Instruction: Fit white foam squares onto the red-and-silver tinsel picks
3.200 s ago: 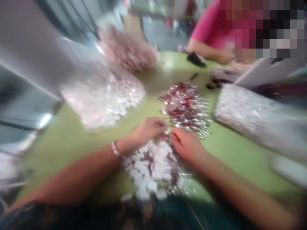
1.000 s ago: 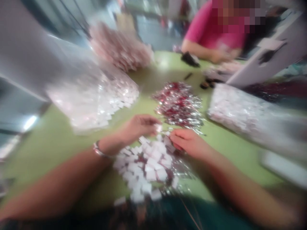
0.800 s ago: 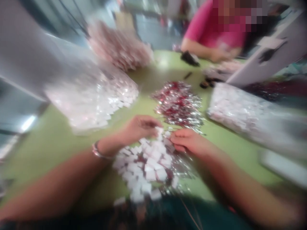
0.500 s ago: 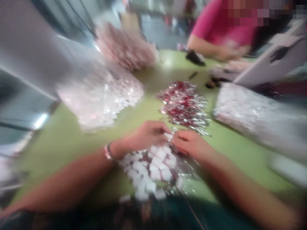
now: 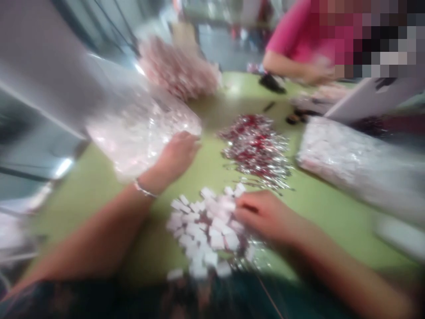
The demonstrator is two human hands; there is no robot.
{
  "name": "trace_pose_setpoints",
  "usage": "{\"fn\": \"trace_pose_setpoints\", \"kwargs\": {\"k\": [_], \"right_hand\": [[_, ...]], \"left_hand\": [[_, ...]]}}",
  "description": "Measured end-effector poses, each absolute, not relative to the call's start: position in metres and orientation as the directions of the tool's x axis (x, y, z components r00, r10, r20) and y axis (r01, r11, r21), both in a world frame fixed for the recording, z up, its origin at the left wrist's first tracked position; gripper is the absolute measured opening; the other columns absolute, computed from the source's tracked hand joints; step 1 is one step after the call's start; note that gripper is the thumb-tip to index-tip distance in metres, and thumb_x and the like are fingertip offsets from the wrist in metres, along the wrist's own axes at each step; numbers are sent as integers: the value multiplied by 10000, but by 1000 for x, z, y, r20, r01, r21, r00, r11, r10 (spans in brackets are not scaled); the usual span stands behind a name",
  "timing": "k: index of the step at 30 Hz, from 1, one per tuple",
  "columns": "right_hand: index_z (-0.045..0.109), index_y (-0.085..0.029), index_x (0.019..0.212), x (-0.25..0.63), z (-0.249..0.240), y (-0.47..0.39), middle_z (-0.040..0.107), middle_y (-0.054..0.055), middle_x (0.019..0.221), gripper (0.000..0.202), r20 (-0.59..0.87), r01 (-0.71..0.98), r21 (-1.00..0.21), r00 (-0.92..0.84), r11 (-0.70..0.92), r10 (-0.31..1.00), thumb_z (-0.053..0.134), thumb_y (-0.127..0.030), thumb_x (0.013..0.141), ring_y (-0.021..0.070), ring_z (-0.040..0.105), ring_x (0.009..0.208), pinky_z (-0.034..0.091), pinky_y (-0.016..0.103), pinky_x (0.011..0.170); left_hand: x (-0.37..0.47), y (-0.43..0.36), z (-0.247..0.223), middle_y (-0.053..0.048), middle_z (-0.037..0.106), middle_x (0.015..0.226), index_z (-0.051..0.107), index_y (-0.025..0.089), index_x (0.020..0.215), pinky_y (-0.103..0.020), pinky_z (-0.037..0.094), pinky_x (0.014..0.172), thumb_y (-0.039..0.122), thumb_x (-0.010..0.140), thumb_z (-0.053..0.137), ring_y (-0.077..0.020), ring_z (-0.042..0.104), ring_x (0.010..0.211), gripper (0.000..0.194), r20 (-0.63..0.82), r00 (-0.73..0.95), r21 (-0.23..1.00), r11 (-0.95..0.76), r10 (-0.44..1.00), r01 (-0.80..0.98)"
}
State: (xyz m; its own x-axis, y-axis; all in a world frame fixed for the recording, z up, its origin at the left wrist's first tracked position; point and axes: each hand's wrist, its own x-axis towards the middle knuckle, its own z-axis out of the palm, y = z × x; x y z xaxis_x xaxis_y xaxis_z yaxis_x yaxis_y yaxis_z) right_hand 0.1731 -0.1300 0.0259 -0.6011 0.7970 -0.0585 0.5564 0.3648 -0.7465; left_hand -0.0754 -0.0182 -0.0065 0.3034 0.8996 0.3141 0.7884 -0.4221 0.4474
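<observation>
The picture is blurred. My left hand (image 5: 177, 155) reaches out to the edge of a clear plastic bag of small white pieces (image 5: 139, 128) at the left; whether it grips anything cannot be told. My right hand (image 5: 260, 215) rests with curled fingers on the right side of a loose pile of small white pieces (image 5: 206, 230) close to me on the green table (image 5: 315, 208). Beyond that pile lies a heap of silver and red foil wrappers (image 5: 255, 144).
A second clear bag of white pieces (image 5: 345, 155) lies at the right. A heap of pinkish pieces (image 5: 179, 68) sits at the far left. A person in a pink top (image 5: 292, 40) works at the far side, with a white board (image 5: 368, 99) and small dark objects (image 5: 272, 83) nearby.
My left hand has left the white pile and my right hand, and moved up and left to the bag's edge. My right hand has sunk lower onto the pile.
</observation>
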Motion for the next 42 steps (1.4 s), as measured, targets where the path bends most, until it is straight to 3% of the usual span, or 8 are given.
{"fn": "trace_pose_setpoints", "kwargs": {"k": [2,5,7,13,28,33,37,42], "right_hand": [[677,-220,783,181,30,-131,671,-16,753,240,-38,491,-740,-713,460,700,514,-286,946,108,585,697,419,239,675],[686,-209,763,200,26,-119,679,3,732,286,5,656,-645,-508,391,861,491,-301,951,123,577,646,411,260,634],[679,-198,746,212,17,-106,681,14,729,231,49,801,-532,-295,274,954,533,-267,911,142,577,643,401,277,624],[699,-201,921,202,-19,-86,658,61,969,184,72,874,-324,-358,361,931,517,-230,927,184,605,846,412,290,700],[659,-176,788,162,-19,-88,632,62,917,151,-23,935,-285,-227,211,974,523,-207,846,135,496,624,305,290,551],[679,-193,837,204,1,-82,678,37,856,162,219,837,-481,-171,259,961,534,-240,893,167,587,777,412,297,720],[681,-205,816,230,14,-88,687,23,833,147,26,890,-399,-228,219,973,554,-226,886,162,589,731,406,294,684],[690,-195,896,215,4,-94,660,57,978,177,-124,930,-222,-326,294,937,516,-165,904,176,601,835,397,285,709]], "left_hand": [[-92,-2,-17,-169,631,1064,701,127,1094,-463,438,963,185,915,399,-311,536,1082,356,263,331,231,-392,906,891],[-104,11,-30,-165,625,1002,720,132,1038,-440,458,933,150,863,415,-310,542,1040,353,174,380,121,-403,908,907],[-106,13,-32,-147,630,973,729,146,1014,-413,468,929,165,846,437,-287,561,997,338,158,386,129,-407,909,904],[-108,14,-34,-154,659,1020,728,121,1013,-376,471,954,170,831,434,-263,587,1016,349,209,385,176,-421,899,890],[-95,2,-28,-171,656,1077,695,115,1091,-419,456,958,204,870,467,-309,566,1093,330,223,336,175,-377,915,909],[-77,-16,-10,-111,672,1078,691,171,1130,-387,479,910,260,864,531,-261,613,985,323,278,247,390,-344,928,854],[-61,-29,-6,-60,712,913,714,186,1097,-314,511,724,299,798,648,-183,633,765,327,103,189,708,-206,976,675],[-49,-41,-10,-45,720,846,711,200,1093,-259,472,574,352,791,683,-139,616,667,339,-60,294,876,-91,954,473]]}}
